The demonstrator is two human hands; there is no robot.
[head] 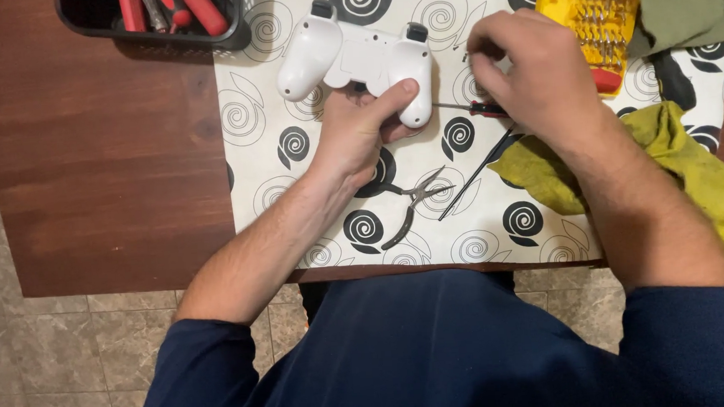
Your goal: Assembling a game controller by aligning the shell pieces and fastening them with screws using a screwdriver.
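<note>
White plastic controller (353, 57) lies back-side up at the upper centre of the frame, on a patterned mat (497, 220) covering a brown wooden surface (108, 160). The left hand (362, 128) grasps its right-hand grip from below, thumb pressed across the lobe; the other grip rests free on the mat. The right hand (530, 72) is curled, fingers pinched together over a small red-handled screwdriver (469, 107) whose shaft points toward the controller; whether it actually grips the handle cannot be told, as the hand covers it.

Judged from its look, the controller is a light, rigid, hollow shell, smooth and somewhat slippery, with protruding triggers that could snag or crack under load. The two rounded grips are the soundest holds; the centre plate is flatter and offers less purchase.

Pliers (412, 205) and a thin black rod (473, 176) lie on the mat below the hands. A yellow bit case (589, 13) sits upper right, a yellow cloth (695, 175) to the right, a black basket (158, 19) of red-handled tools upper left.
</note>
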